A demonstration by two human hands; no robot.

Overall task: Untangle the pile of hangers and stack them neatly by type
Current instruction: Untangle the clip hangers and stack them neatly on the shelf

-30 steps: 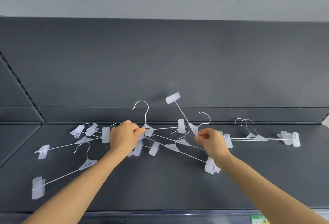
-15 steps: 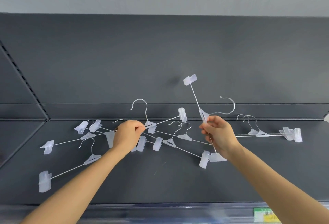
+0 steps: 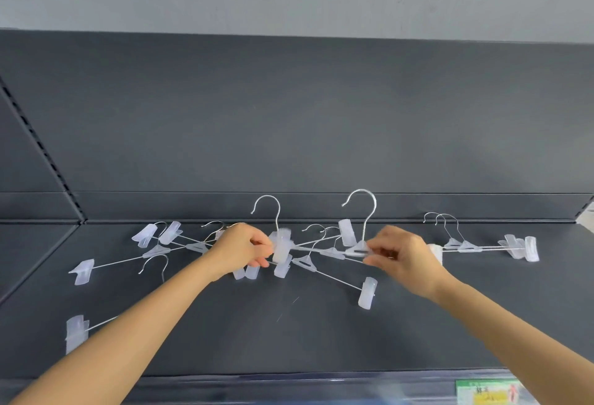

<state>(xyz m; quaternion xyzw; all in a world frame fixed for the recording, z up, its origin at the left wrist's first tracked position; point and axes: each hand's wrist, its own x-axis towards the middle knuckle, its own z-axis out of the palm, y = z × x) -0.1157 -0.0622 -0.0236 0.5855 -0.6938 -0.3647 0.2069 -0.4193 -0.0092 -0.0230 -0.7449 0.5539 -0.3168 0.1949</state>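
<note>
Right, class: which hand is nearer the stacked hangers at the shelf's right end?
Right. The right hand, pinching a raised hanger, sits just left of the stacked hangers; the left hand grips a second hanger further left.

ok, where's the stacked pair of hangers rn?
Head view, right side of the shelf: the stacked pair lies flat just right of the right hand, hooks toward the back panel, with the tangle to its left.

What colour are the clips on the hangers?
Translucent white clips, seen best in the head view.
</note>
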